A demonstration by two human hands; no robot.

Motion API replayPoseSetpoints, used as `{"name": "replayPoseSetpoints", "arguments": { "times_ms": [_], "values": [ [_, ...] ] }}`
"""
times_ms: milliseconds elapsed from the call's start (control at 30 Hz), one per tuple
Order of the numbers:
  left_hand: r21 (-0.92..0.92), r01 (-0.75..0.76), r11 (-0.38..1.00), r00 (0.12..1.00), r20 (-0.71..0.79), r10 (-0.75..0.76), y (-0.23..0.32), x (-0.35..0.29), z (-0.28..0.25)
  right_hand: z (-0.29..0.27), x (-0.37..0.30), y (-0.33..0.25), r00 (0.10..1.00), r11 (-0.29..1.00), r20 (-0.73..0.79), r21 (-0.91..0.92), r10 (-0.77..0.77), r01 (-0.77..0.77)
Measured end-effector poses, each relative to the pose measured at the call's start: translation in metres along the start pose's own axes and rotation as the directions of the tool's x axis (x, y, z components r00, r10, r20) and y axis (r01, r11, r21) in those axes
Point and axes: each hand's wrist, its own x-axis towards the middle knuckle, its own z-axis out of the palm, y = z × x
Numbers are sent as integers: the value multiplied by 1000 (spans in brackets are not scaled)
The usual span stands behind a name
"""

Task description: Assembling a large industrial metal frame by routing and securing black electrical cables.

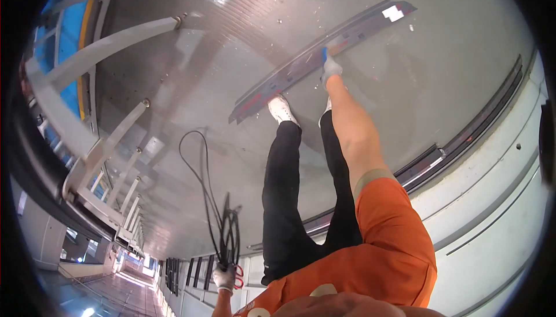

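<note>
My left hand [224, 276], in a whitish glove, is low in the picture and closed around a coiled bundle of black cable [230, 239]. One long loop of the cable hangs out from the bundle. Ahead of me, my right arm reaches out, and my gloved right hand [332, 69] is closed at the near edge of a long grey strip [295, 73]. Blue shows at its fingertips. The strip slants from lower left to upper right, with reddish marks and a white label near its far end. My fingers are small and partly hidden there.
Pale curved metal railings [116, 50] stand along the left. A white panelled wall [492, 201] runs down the right, with dark strips [425, 163] at its foot. My white shoe [282, 110] is beside the grey strip on the shiny grey floor [463, 73].
</note>
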Motion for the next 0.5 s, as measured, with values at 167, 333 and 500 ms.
{"name": "replayPoseSetpoints", "arguments": {
  "times_ms": [167, 333, 500],
  "values": [
    [353, 209, 912, 960, 102, -260, 10, -21, 24, 59, -45, -15, 985, 986, -104, 80, -140, 149],
    [340, 242, 909, 941, 146, -305, -32, -21, 42, 51, -41, -26, 972, 997, -233, -82, -24, 5],
    [68, 370, 926, 903, 210, -376, -49, -14, 57, 18, -23, 10, 978, 977, -140, 121, -156, 173]
  ]
}}
